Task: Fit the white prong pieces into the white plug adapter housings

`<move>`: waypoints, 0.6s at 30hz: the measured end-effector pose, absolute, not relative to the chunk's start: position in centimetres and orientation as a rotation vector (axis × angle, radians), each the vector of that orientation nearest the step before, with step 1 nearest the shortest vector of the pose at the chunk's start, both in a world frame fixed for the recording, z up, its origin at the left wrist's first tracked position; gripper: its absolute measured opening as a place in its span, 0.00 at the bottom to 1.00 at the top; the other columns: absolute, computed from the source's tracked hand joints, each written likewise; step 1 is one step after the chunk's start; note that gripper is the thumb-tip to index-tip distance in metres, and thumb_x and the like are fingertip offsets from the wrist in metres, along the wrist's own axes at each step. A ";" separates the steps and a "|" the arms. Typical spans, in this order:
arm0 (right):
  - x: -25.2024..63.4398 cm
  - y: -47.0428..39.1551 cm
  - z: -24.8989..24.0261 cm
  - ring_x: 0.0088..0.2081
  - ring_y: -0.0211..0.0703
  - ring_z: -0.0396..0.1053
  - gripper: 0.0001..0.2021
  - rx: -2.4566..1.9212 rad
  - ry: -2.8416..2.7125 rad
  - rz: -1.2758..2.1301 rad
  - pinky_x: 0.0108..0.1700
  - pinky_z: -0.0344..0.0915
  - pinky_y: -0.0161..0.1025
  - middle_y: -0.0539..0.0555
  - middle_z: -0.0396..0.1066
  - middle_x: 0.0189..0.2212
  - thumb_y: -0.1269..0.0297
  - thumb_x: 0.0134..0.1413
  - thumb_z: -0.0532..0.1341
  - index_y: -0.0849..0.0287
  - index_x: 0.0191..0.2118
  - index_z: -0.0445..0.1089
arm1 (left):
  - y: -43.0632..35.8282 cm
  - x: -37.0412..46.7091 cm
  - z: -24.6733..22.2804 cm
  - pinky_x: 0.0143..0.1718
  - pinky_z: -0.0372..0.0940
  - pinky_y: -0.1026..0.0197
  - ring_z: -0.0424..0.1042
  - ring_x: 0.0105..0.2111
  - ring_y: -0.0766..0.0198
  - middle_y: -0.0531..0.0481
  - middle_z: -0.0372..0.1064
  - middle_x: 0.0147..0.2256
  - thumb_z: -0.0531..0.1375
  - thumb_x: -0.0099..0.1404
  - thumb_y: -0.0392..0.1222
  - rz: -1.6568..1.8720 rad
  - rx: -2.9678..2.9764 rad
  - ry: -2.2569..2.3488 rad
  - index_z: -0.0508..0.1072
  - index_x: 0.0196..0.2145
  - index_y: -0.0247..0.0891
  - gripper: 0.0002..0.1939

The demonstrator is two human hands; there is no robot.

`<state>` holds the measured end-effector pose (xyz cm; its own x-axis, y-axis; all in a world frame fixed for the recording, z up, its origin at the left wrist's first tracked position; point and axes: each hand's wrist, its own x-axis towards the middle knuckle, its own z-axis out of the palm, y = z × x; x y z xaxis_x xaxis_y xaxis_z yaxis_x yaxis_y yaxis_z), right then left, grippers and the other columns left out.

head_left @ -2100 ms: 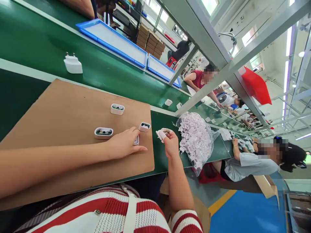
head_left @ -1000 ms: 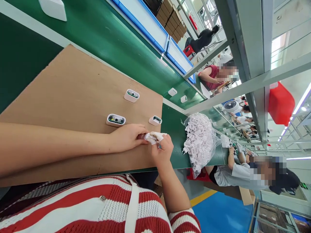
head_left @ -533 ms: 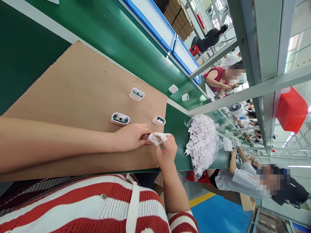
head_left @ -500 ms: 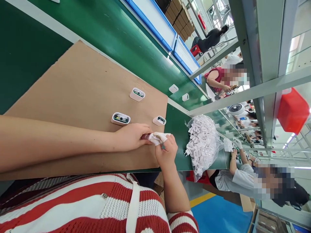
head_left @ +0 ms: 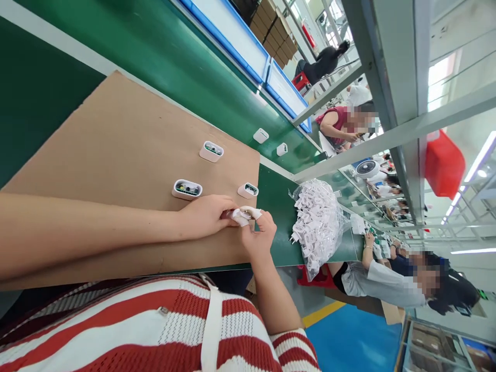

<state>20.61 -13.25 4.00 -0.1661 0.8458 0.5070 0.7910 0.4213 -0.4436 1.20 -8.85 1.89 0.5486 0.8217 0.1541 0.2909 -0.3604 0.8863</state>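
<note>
My left hand [head_left: 207, 213] reaches across the cardboard sheet [head_left: 132, 139], its fingers curled closed against the fingertips of my right hand [head_left: 259, 232]. White coverings wrap the thumb and index finger of my right hand, which pinch together where the two hands meet. Whatever lies between them is too hidden to make out. Beyond the hands, a small white oval housing [head_left: 248, 190] stands on the cardboard. Further left are two more open housings, a larger one [head_left: 187, 189] and another [head_left: 211, 151], with green circuit parts visible inside.
A clear plastic bag of white plug pieces [head_left: 315, 222] lies on the green table right of the cardboard. Two white housings [head_left: 261, 136] rest on the green belt behind. Blue-framed trays [head_left: 287, 90] and metal posts stand beyond. A co-worker [head_left: 387, 281] sits at right.
The whole view has shifted slightly, moving the scene left. My hands have drawn closer together, and the reddish bit seen at my left fingertips is now mostly covered.
</note>
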 end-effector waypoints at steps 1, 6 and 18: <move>20.5 -13.4 3.6 0.38 0.47 0.75 0.09 -1.393 -1.925 0.118 0.44 0.73 0.43 0.55 0.82 0.37 0.65 0.62 0.65 0.53 0.45 0.81 | -8.9 1.3 1.8 0.41 0.66 0.56 0.75 0.39 0.53 0.45 0.77 0.39 0.58 0.68 0.56 0.764 1.909 0.909 0.76 0.37 0.39 0.17; 22.0 -12.2 3.0 0.45 0.49 0.78 0.22 -1.425 -1.716 0.528 0.50 0.74 0.47 0.55 0.82 0.45 0.55 0.61 0.65 0.53 0.59 0.75 | -9.6 1.3 2.7 0.46 0.68 0.54 0.77 0.45 0.50 0.44 0.79 0.47 0.55 0.70 0.56 0.726 1.993 0.912 0.77 0.49 0.41 0.20; 32.8 -5.0 3.0 0.58 0.68 0.67 0.19 -2.313 -1.385 -0.283 0.65 0.48 0.74 0.74 0.75 0.51 0.76 0.58 0.54 0.65 0.49 0.78 | 4.1 -4.0 11.5 0.36 0.57 0.61 0.69 0.37 0.62 0.50 0.74 0.41 0.59 0.68 0.58 0.893 2.037 1.556 0.76 0.54 0.38 0.26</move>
<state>32.85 -5.03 3.02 0.4812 0.7883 0.3834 0.8756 -0.4106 -0.2545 -4.03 4.10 11.53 0.1658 0.9579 0.2344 0.6854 -0.2828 0.6710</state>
